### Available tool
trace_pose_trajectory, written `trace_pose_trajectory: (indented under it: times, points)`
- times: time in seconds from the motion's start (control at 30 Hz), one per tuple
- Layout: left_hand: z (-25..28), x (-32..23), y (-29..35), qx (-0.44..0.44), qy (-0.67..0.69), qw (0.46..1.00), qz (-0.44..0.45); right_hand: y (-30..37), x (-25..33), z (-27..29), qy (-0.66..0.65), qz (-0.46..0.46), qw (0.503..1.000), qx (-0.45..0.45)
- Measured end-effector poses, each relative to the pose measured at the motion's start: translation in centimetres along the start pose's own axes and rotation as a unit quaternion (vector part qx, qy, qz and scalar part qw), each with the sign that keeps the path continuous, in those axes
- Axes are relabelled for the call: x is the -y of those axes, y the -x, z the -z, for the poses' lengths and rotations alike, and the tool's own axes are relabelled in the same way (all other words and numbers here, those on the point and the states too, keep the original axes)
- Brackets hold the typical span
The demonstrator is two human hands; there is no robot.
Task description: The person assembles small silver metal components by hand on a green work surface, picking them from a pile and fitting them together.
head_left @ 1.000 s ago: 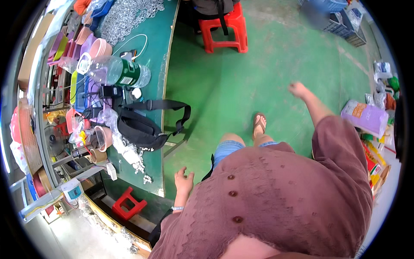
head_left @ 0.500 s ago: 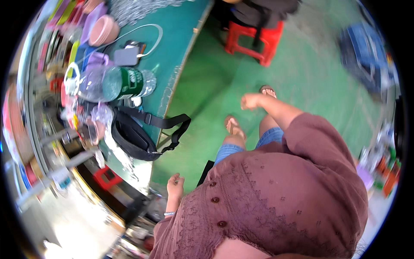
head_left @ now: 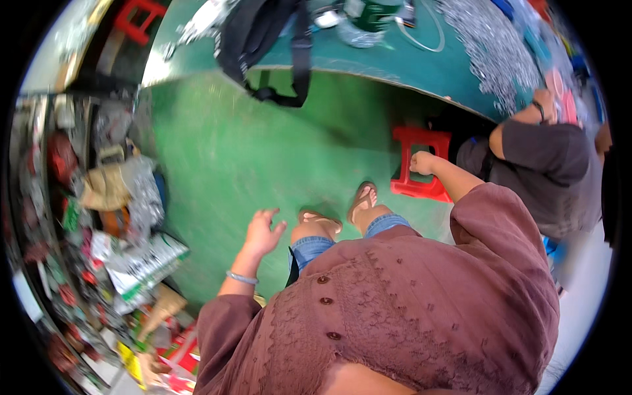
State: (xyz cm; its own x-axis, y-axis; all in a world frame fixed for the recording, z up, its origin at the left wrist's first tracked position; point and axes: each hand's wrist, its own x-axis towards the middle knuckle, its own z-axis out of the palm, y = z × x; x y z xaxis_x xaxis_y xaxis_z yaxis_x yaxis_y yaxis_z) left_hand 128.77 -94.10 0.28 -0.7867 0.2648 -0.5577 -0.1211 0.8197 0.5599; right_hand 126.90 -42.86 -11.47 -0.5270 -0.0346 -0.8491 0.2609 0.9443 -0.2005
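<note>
My left hand (head_left: 264, 232) hangs over the green floor beside my left leg, fingers apart and nothing in them; a bracelet circles that wrist. Loosely curled, my right hand (head_left: 423, 162) appears over a red plastic stool (head_left: 426, 189), with no object showing in its fingers. I cannot see it touching the stool. Ahead stands a green-topped table (head_left: 322, 56). On it lies a black waist bag (head_left: 250, 43), its strap hanging over the near edge. A large plastic bottle with a green label (head_left: 370, 16) lies next to the bag, partly cut off by the view's rim.
At right, a co-worker in a dark shirt (head_left: 546, 168) sits at the table, an arm near a heap of silvery pieces (head_left: 490, 49). Shelves and piled bags (head_left: 131, 204) line the left. Another red stool (head_left: 138, 20) stands far left. Green floor (head_left: 217, 151) lies before my feet.
My view has swung left, so the table now lies across the top and the co-worker shows at right. My left hand has come further forward, its fingers more spread. My feet have shifted.
</note>
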Motion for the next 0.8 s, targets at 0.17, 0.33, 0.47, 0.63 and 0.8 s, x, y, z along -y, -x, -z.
trace_pose_trajectory:
  times: [0.17, 0.33, 0.47, 0.63, 0.8]
  points:
    - [-2.3, 6.6, -2.3, -0.148, 0.095, 0.984, 0.013, -4.0, 5.0, 1.9, 0.135, 0.05, 0.988, 0.049]
    - [-9.7, 14.6, -2.5, -0.173, 0.291, 0.931, 0.138, -17.4, 11.1, 3.1, 0.354, 0.106, 0.926, 0.075]
    - [-20.4, 22.1, -2.7, -0.155, 0.322, 0.909, 0.215, -31.1, 12.8, 5.1, 0.509, 0.15, 0.837, 0.134]
    - [-27.4, 25.6, -5.7, -0.157, 0.346, 0.874, 0.302, -47.6, 9.2, 7.6, 0.768, 0.122, 0.566, 0.272]
    - [-31.0, 29.3, -9.7, -0.131, 0.326, 0.878, 0.324, -53.1, 5.4, 13.0, 0.53, -0.02, 0.843, 0.091]
